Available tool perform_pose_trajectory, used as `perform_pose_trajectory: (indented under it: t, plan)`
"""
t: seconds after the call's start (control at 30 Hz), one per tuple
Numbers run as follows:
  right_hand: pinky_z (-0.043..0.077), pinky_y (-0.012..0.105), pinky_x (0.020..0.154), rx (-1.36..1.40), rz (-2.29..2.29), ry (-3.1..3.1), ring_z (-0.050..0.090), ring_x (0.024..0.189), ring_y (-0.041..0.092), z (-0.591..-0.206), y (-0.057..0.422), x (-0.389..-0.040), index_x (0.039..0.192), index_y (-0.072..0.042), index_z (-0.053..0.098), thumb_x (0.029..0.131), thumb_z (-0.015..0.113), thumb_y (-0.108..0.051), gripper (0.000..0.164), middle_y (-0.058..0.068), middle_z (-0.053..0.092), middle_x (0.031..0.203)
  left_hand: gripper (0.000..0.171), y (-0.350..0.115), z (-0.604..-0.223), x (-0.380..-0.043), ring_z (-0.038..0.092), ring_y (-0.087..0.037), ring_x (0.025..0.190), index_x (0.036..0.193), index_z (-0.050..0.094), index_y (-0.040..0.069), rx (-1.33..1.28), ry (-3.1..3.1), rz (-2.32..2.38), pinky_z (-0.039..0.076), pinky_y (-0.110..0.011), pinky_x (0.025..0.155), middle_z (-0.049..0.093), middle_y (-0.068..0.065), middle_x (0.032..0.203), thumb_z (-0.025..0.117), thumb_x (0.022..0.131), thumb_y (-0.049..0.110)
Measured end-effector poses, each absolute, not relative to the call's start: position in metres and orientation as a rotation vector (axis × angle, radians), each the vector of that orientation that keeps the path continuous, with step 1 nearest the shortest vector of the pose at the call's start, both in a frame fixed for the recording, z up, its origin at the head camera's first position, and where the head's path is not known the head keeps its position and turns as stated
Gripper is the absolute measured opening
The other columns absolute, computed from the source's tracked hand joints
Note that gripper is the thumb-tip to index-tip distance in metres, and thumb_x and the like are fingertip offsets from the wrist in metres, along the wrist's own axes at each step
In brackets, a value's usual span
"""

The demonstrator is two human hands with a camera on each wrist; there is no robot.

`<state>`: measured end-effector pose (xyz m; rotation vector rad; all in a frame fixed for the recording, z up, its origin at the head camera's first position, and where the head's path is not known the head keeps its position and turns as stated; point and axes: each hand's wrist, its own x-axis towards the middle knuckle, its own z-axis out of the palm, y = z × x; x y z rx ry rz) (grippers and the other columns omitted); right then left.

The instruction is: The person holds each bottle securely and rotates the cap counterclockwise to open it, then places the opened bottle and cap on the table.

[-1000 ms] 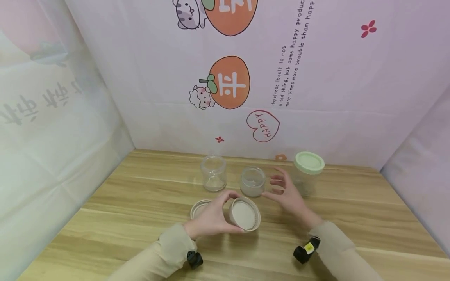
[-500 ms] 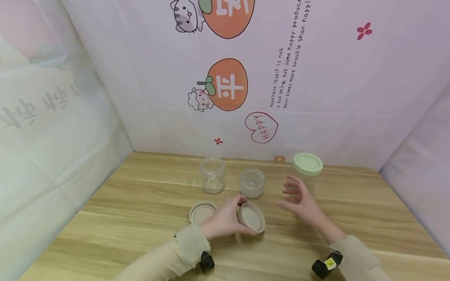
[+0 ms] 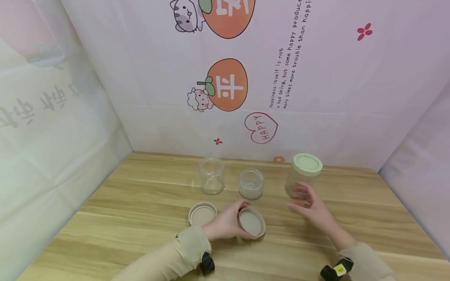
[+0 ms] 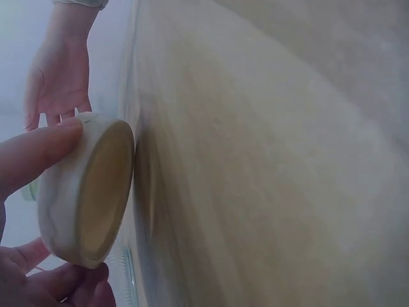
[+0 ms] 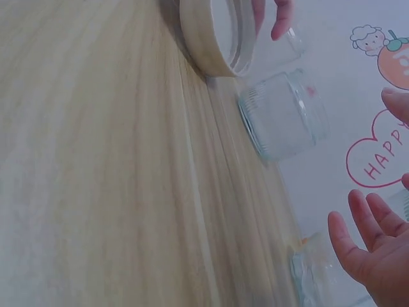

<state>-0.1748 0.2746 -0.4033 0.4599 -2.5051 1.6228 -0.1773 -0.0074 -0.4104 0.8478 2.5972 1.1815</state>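
Note:
My left hand [image 3: 225, 223] grips a round beige lid [image 3: 251, 222] between thumb and fingers, its hollow inside facing up and tilted. In the left wrist view, the lid [image 4: 59, 201] has one edge close to the tabletop; whether it touches cannot be told. A second beige lid [image 3: 202, 214] lies hollow side up, left of that hand. My right hand [image 3: 314, 207] is empty, fingers spread and loosely bent, in front of a clear jar with a pale green lid [image 3: 307, 164]. Part of that jar is hidden behind the fingers.
Behind the lids stand two clear jars without lids: a taller jar [image 3: 211, 177] on the left and a short jar [image 3: 251, 186] in the middle. The wooden table [image 3: 140, 203] ends at a printed cloth backdrop [image 3: 168, 132], with cloth on both sides.
My right hand has drawn away from the short jar, rightward and toward me, to the front of the green-lidded jar. My left hand has shifted slightly right and lower with its lid.

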Motion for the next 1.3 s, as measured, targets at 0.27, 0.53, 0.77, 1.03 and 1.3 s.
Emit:
perform_pose_trajectory:
  t: [0.27,0.53,0.77,1.03,1.3]
  plan:
    - [0.050,0.015,0.079,0.471,1.617,-2.461,0.054,0.100,-0.004,-0.406,0.285,-0.169,0.136,0.008,0.031,0.085,0.065,0.001,0.061,0.007,0.049,0.121,0.088,-0.008,-0.413,-0.177,0.054,-0.022,0.116,0.135,0.044,0.006,0.872,2.615,1.055,0.044,-0.032,0.099,0.058,-0.009,0.127,0.090,0.060,0.017]
    - [0.051,0.016,0.076,0.425,1.588,-2.493,0.054,0.099,-0.007,-0.410,0.297,-0.167,0.134,0.010,0.031,0.087,0.064,-0.003,0.059,-0.022,0.047,0.113,0.089,-0.008,-0.408,-0.174,0.053,-0.023,0.118,0.135,0.046,0.011,0.883,2.680,0.885,0.044,-0.034,0.100,0.057,-0.007,0.129,0.091,0.058,0.019]
    - [0.049,0.016,0.077,0.360,1.591,-2.520,0.050,0.100,-0.010,-0.409,0.304,-0.167,0.136,0.008,0.029,0.090,0.062,-0.007,0.059,-0.024,0.046,0.113,0.088,-0.009,-0.406,-0.171,0.053,-0.023,0.118,0.135,0.048,0.011,0.916,2.708,0.795,0.043,-0.034,0.099,0.057,-0.005,0.129,0.090,0.058,0.019]
    - [0.049,0.017,0.078,0.290,1.607,-2.547,0.053,0.100,-0.007,-0.412,0.314,-0.168,0.137,0.008,0.029,0.090,0.062,-0.011,0.060,-0.013,0.050,0.117,0.096,-0.007,-0.402,-0.166,0.048,-0.025,0.119,0.141,0.040,0.017,0.940,2.691,0.637,0.045,-0.036,0.095,0.052,-0.009,0.133,0.090,0.059,0.020]
    - [0.046,0.015,0.078,0.076,1.592,-2.685,0.052,0.106,0.003,-0.409,0.324,-0.178,0.143,0.004,0.026,0.094,0.059,-0.025,0.066,0.030,0.038,0.138,0.103,-0.007,-0.398,-0.166,0.045,-0.026,0.122,0.145,0.035,0.018,0.958,2.677,0.651,0.045,-0.034,0.096,0.047,-0.014,0.135,0.090,0.058,0.022]
